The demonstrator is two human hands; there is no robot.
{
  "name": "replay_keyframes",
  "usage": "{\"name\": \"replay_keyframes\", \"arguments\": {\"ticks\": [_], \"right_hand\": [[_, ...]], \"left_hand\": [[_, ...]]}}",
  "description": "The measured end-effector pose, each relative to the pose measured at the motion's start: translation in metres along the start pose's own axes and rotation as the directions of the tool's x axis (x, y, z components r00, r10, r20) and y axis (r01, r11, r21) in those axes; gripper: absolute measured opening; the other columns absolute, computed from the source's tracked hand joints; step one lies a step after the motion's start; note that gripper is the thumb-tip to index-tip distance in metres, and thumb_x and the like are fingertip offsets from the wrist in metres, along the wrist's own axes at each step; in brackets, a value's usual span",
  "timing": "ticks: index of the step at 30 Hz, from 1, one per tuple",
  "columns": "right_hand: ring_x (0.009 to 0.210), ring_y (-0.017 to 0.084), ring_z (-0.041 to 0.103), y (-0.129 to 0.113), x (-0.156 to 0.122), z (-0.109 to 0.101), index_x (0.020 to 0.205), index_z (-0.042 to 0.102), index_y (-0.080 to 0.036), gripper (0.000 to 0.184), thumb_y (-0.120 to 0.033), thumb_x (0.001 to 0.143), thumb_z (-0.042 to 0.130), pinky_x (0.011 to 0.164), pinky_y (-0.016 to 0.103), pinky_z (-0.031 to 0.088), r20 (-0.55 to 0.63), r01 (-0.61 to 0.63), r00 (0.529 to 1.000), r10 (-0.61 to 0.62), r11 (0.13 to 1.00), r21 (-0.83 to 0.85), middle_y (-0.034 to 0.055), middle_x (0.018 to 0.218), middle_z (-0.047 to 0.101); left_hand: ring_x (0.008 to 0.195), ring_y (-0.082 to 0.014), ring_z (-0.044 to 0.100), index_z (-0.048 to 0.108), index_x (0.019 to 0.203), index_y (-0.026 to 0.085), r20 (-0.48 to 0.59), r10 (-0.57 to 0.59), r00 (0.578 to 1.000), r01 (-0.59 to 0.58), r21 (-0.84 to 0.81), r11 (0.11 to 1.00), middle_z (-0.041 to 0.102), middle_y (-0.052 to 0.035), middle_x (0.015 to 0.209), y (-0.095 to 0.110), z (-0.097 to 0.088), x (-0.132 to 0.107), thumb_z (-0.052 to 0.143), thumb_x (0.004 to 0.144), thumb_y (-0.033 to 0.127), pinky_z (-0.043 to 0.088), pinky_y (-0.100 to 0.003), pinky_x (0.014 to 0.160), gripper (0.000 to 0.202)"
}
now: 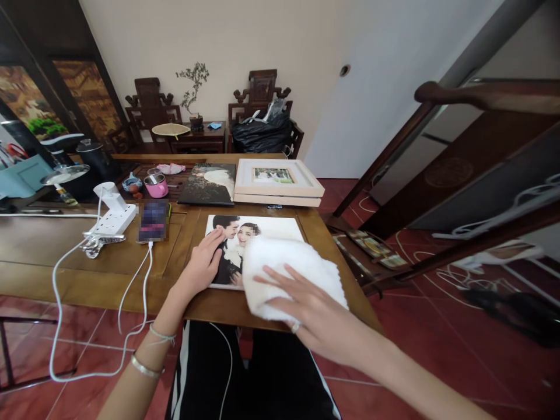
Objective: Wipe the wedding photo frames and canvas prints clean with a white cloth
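Note:
A large photo print [258, 227] of a couple lies flat on the wooden table [52, 251] in front of me. My left hand [203, 262] rests flat on the print's left edge, fingers stretched out. My right hand [308, 303] presses a white cloth [291, 268] onto the right half of the print, fingers spread over the cloth. The cloth hides that part of the picture.
Behind the print lie a dark photo board [209, 184] and stacked white frames [277, 181]. To the left are a phone [153, 220] on a white cable, a power strip [114, 220], a pink cup [156, 185] and a kettle [90, 154]. Carved chairs [149, 108] stand by the wall.

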State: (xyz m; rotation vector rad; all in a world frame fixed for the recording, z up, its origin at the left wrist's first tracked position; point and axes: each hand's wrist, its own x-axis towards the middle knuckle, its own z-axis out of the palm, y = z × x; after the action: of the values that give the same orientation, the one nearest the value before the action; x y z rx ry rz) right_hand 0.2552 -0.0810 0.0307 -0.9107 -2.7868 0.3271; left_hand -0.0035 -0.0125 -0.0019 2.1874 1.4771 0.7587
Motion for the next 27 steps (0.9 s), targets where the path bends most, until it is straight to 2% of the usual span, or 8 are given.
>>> {"name": "replay_keyframes", "arguments": {"ticks": [5, 8, 11, 14, 17, 20, 23, 27], "right_hand": [[0.140, 0.031, 0.025, 0.045, 0.019, -0.002, 0.121, 0.058, -0.014, 0.054, 0.001, 0.072, 0.040, 0.110, 0.059, 0.023, -0.109, -0.280, 0.957, 0.268, 0.953, -0.114, 0.0158, 0.140, 0.048], [0.138, 0.037, 0.026, 0.049, 0.053, -0.002, 0.123, 0.057, -0.012, 0.048, -0.005, 0.078, 0.043, 0.106, 0.064, 0.026, -0.149, -0.396, 0.914, 0.376, 0.908, -0.136, 0.0175, 0.139, 0.049], [0.138, 0.039, 0.025, 0.030, 0.087, 0.001, 0.126, 0.056, -0.016, 0.050, -0.007, 0.078, 0.049, 0.104, 0.067, 0.024, -0.081, -0.334, 0.942, 0.326, 0.934, -0.130, 0.0138, 0.145, 0.042], [0.140, 0.039, 0.020, 0.005, 0.104, 0.008, 0.124, 0.058, -0.015, 0.049, -0.005, 0.077, 0.050, 0.107, 0.067, 0.018, 0.005, -0.113, 0.993, 0.115, 0.987, -0.112, 0.0124, 0.149, 0.037], [0.141, 0.036, 0.017, -0.014, 0.096, 0.012, 0.119, 0.062, -0.015, 0.045, -0.004, 0.078, 0.047, 0.110, 0.065, 0.012, -0.001, 0.095, 0.995, -0.095, 0.993, -0.070, 0.0108, 0.149, 0.037], [0.142, 0.030, 0.019, -0.022, 0.069, 0.007, 0.116, 0.063, -0.019, 0.045, -0.006, 0.075, 0.049, 0.113, 0.060, 0.012, 0.051, 0.197, 0.979, -0.199, 0.980, 0.037, 0.0072, 0.146, 0.042], [0.143, 0.023, 0.018, -0.019, 0.035, -0.001, 0.114, 0.063, -0.020, 0.051, -0.002, 0.069, 0.046, 0.116, 0.054, 0.011, 0.062, 0.180, 0.980, -0.187, 0.978, 0.110, 0.0045, 0.145, 0.044], [0.141, 0.022, 0.024, 0.004, 0.008, -0.004, 0.110, 0.063, -0.018, 0.051, 0.001, 0.067, 0.042, 0.116, 0.051, 0.014, -0.036, 0.047, 0.998, -0.044, 0.996, 0.081, 0.0092, 0.144, 0.045]], "left_hand": [[0.140, -0.0221, 0.030, 0.046, 0.136, 0.019, -0.008, 0.003, 1.000, -0.003, -0.004, 1.000, 0.036, -0.0089, 0.150, -0.001, 0.001, 0.000, 0.033, 0.095, 0.022, 0.024, -0.048, 0.115, 0.043], [0.139, -0.0230, 0.033, 0.047, 0.136, 0.019, -0.042, 0.017, 0.999, -0.018, -0.033, 0.999, 0.038, -0.0091, 0.149, 0.001, 0.000, 0.000, 0.035, 0.095, 0.025, 0.025, -0.047, 0.114, 0.043], [0.135, -0.0217, 0.040, 0.047, 0.136, 0.017, -0.160, 0.038, 0.986, -0.058, -0.120, 0.991, 0.045, -0.0097, 0.145, 0.004, -0.004, 0.000, 0.035, 0.096, 0.031, 0.029, -0.041, 0.114, 0.044], [0.133, -0.0204, 0.042, 0.047, 0.136, 0.014, -0.284, 0.009, 0.959, -0.074, -0.222, 0.972, 0.048, -0.0100, 0.142, 0.007, -0.010, -0.001, 0.030, 0.098, 0.036, 0.030, -0.037, 0.113, 0.048], [0.133, -0.0201, 0.042, 0.047, 0.136, 0.014, -0.309, -0.012, 0.951, -0.074, -0.265, 0.961, 0.048, -0.0090, 0.142, 0.007, -0.012, -0.002, 0.024, 0.099, 0.039, 0.030, -0.038, 0.114, 0.051], [0.133, -0.0206, 0.043, 0.048, 0.135, 0.013, -0.273, 0.003, 0.962, -0.066, -0.224, 0.972, 0.048, -0.0097, 0.142, 0.006, -0.011, -0.002, 0.025, 0.099, 0.040, 0.030, -0.039, 0.114, 0.051], [0.134, -0.0209, 0.041, 0.049, 0.135, 0.011, -0.176, 0.047, 0.983, -0.071, -0.132, 0.989, 0.047, -0.0113, 0.143, 0.007, -0.007, 0.000, 0.029, 0.098, 0.039, 0.029, -0.038, 0.114, 0.050], [0.138, -0.0207, 0.035, 0.048, 0.136, 0.013, -0.045, 0.088, 0.995, -0.089, -0.023, 0.996, 0.043, -0.0100, 0.145, 0.006, -0.003, 0.001, 0.029, 0.098, 0.032, 0.027, -0.040, 0.115, 0.047]]}}
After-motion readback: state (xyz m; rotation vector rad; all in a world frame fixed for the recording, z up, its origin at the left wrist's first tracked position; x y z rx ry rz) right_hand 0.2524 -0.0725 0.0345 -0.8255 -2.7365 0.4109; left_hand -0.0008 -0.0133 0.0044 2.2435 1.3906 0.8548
